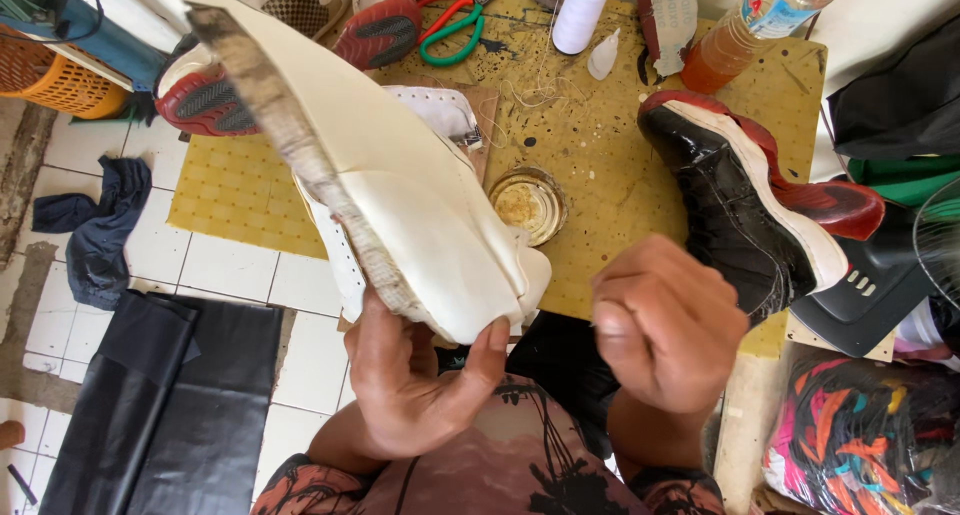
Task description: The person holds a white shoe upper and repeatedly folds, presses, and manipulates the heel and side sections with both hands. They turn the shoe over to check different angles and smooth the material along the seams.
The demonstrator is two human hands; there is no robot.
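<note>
Yellow pegboard covers the tabletop (620, 165), carrying a glue-stained dish (528, 204), a black-and-red sneaker (745, 200), a thread spool (580, 13) and scissors (455, 20). Your left hand (415, 380) pinches the cream shoe sole (400, 190) by its lower end, holding it tilted above the tabletop's edge. Your right hand (668, 320) is curled into a loose fist just beside it; you cannot tell whether it pinches anything.

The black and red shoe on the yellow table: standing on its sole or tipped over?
Tipped. The black and red shoe lies on its side on the yellow table, its white sole edge facing up and right.
</note>
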